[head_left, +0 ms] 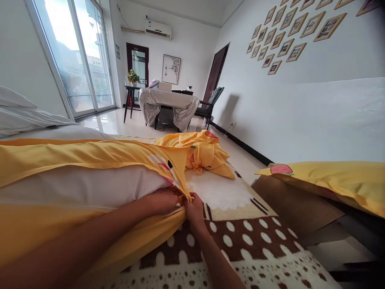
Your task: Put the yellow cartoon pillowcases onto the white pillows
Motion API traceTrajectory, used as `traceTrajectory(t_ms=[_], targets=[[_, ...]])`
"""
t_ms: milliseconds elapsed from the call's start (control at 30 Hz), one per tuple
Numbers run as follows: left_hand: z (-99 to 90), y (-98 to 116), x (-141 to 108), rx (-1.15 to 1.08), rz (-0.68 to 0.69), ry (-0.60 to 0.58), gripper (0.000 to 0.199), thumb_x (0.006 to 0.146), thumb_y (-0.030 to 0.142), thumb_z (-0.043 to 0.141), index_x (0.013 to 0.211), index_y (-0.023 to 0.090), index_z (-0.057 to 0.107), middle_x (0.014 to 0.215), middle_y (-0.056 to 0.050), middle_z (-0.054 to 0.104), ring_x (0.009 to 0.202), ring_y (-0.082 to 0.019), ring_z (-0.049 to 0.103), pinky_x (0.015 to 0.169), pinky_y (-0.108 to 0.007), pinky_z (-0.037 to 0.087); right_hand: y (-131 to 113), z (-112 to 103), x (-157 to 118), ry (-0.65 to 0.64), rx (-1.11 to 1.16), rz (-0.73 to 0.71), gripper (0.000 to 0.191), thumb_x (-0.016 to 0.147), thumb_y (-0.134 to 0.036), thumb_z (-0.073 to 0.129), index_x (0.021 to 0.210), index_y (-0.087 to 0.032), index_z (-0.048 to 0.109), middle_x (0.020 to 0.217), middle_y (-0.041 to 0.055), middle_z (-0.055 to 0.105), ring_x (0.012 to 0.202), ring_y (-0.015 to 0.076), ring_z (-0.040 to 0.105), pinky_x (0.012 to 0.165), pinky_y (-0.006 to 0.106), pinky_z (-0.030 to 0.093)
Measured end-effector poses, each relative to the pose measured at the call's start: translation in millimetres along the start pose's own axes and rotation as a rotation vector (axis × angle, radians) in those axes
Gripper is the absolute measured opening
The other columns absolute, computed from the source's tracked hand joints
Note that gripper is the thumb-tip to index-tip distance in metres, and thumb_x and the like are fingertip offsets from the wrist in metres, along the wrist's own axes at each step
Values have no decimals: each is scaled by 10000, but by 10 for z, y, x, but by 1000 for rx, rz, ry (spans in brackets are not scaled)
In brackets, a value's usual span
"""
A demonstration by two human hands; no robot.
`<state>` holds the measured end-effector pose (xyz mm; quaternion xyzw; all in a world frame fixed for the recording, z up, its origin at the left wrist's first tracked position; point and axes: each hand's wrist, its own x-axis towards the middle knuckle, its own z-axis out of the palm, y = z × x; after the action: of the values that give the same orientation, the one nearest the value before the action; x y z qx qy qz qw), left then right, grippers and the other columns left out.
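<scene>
A yellow duvet cover (114,154) with printed figures lies across the bed, its long side opening gaping. White duvet filling (99,186) shows between the two edges. My left hand (167,202) reaches into the end of the opening, fingers closed at the corner; the cloth partly hides the fingertips. Right against it, my right hand (195,206) pinches the cover's corner edge from outside. Beneath both hands is a brown and cream patterned blanket (234,237).
Crumpled yellow bedding (201,150) lies just beyond my hands. At the right, a yellow pillow (327,178) rests on brown cardboard (300,204). White bedding (27,116) is at the far left. Farther back stand a covered table (168,98) and a black chair (210,105).
</scene>
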<state>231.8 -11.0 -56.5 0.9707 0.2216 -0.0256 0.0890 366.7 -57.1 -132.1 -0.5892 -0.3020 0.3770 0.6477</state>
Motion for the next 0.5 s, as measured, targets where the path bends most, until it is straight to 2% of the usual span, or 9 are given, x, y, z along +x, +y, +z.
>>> traceTrajectory(t_ms=[133,267,400,500], targets=[[-14,12,0,-1,-20,8,333,895,128,429,1175,134,609,1279,-147,596,1214,-261,524,1034,-388,384,20,17,6,-45,6,9,149,507,-277,667,567,-164,589,517,-31,538,540,118,416,512,240,289],[-47,24,-16,3,-36,17,310,911,182,427,1156,141,613,1279,-144,595,1173,-277,549,1005,-400,409,65,52,-28,-122,128,56,256,560,-380,635,700,-169,603,581,-22,572,531,119,449,513,240,339],[-50,34,-10,15,-32,8,318,902,148,423,1155,113,612,1264,-161,601,1148,-285,559,1002,-405,407,80,79,-75,-137,219,70,312,565,-348,606,828,-180,610,647,-6,610,569,138,511,541,247,387],[-41,43,0,19,-24,21,301,896,136,428,1123,114,625,1249,-168,607,1131,-289,567,990,-417,416,76,85,-101,-115,237,67,302,577,-336,592,840,-187,603,662,-6,611,582,140,520,546,247,395]])
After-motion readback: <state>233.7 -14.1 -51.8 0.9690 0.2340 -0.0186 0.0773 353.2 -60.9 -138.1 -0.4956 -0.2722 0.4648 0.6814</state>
